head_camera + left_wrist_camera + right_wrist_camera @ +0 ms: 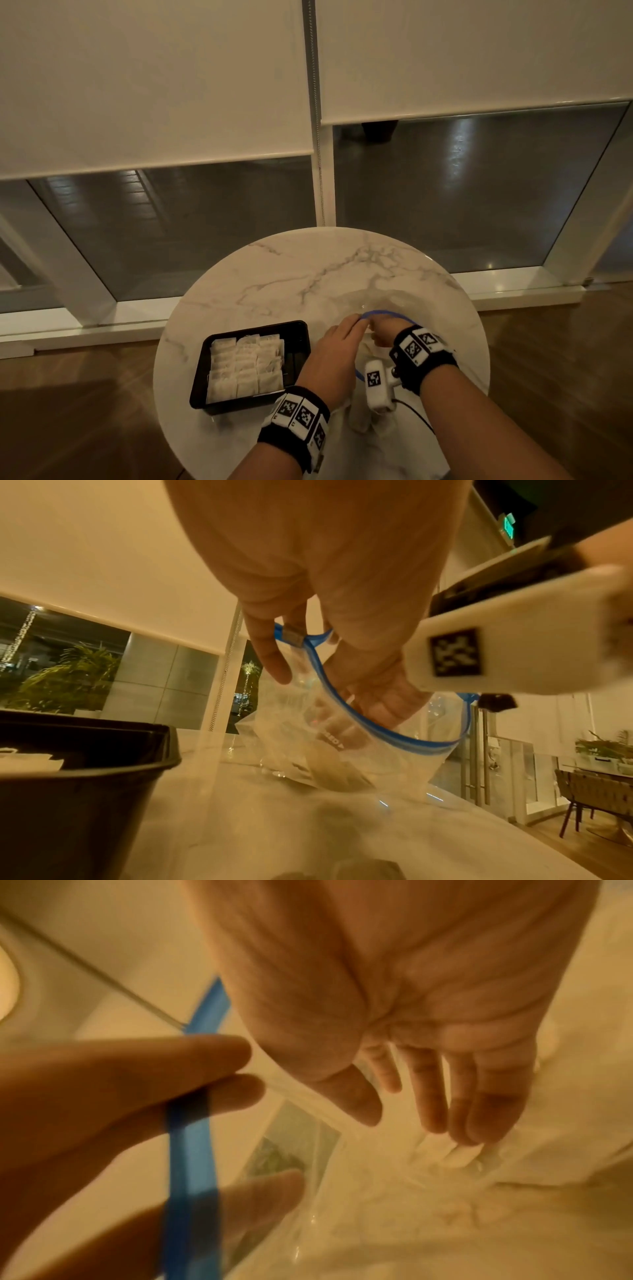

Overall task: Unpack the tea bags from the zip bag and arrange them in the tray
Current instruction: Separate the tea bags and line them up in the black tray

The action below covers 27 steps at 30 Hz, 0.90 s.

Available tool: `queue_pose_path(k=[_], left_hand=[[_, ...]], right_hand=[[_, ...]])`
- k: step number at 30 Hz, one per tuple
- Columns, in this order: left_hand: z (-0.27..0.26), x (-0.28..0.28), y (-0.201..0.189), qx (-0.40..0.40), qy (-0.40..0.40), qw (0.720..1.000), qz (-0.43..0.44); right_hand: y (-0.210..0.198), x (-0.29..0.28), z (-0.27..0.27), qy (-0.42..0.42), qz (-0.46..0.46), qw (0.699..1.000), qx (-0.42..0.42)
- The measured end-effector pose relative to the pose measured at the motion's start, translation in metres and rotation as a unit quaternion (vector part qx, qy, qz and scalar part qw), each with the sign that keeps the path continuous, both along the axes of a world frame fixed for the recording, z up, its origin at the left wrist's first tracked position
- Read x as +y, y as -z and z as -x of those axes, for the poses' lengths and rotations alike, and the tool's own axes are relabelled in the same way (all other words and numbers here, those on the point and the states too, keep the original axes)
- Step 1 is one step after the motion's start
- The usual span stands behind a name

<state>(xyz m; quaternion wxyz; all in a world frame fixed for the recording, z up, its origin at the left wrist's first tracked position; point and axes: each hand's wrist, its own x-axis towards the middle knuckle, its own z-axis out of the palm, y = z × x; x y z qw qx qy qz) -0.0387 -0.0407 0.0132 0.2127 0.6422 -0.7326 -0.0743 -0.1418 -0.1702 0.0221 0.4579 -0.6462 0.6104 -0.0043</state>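
A clear zip bag [387,301] with a blue zip rim [346,710] stands open on the round marble table, right of the black tray [253,327]. My left hand [346,334] pinches the blue rim near its slider [293,637] and holds the mouth up. My right hand [421,1123] reaches down inside the bag with its fingers straight, their tips near pale tea bags [459,1158] at the bottom. The tray holds rows of white tea bags [245,366], with a bare strip along its right side.
The marble table [308,274] is small, with its edge close behind the bag and wooden floor all round. A glass wall with lowered blinds stands beyond. The tray's wall [85,764] rises just left of my left wrist.
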Motion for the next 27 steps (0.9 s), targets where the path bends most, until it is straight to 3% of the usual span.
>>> queue_pose_path(k=[2, 6, 9, 11, 20, 24, 26, 27], left_hand=[[0.000, 0.003, -0.001, 0.006, -0.002, 1.000, -0.008], [0.004, 0.009, 0.002, 0.002, -0.012, 1.000, -0.017], [0.012, 0.011, 0.005, 0.012, -0.026, 0.999, -0.029], [0.015, 0.012, 0.004, 0.014, -0.031, 0.998, -0.045], [0.014, 0.014, -0.006, 0.022, -0.069, 0.994, -0.081], [0.013, 0.012, -0.004, 0.029, -0.083, 0.992, -0.087], [0.010, 0.011, -0.003, 0.030, -0.084, 0.992, -0.093], [0.009, 0.011, -0.002, 0.031, -0.085, 0.991, -0.097]], right_hand=[[0.012, -0.012, 0.001, 0.032, 0.008, 0.999, -0.024], [0.018, -0.026, 0.001, -0.033, 0.044, 0.997, 0.063], [0.000, -0.017, -0.004, -0.050, 0.039, 0.997, 0.051], [-0.017, -0.005, -0.006, -0.102, -0.021, 0.987, 0.123], [-0.032, -0.011, -0.024, -0.209, 0.061, 0.946, 0.240], [-0.019, -0.013, -0.032, -0.320, 0.106, 0.882, 0.330], [-0.015, -0.010, -0.035, -0.359, 0.128, 0.860, 0.338], [-0.019, -0.006, -0.038, -0.352, 0.120, 0.864, 0.341]])
